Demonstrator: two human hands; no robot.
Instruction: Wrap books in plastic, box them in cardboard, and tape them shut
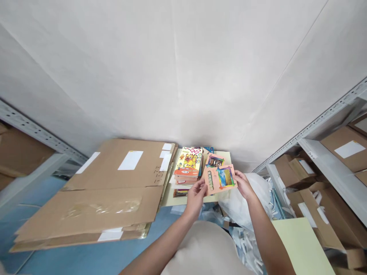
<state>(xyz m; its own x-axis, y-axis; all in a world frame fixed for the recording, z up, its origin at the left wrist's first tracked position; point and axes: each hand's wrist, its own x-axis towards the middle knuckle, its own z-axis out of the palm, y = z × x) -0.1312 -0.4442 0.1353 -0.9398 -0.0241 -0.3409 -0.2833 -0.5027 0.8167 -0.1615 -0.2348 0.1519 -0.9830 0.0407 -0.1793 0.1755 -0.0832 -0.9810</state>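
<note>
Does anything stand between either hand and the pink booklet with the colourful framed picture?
Nothing visible does: the left hand holds the pink booklet at its lower left, and the right hand at its right edge.

The head camera looks forward and down, left hand [196, 191] near at five o'clock, right hand [242, 185] at four, pale wall [177, 72] beyond at twelve.

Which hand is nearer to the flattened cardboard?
Left. The left hand is to the right of the flattened cardboard, at the pink booklet's left side; the right hand is farther right, at the booklet's opposite side.
</note>
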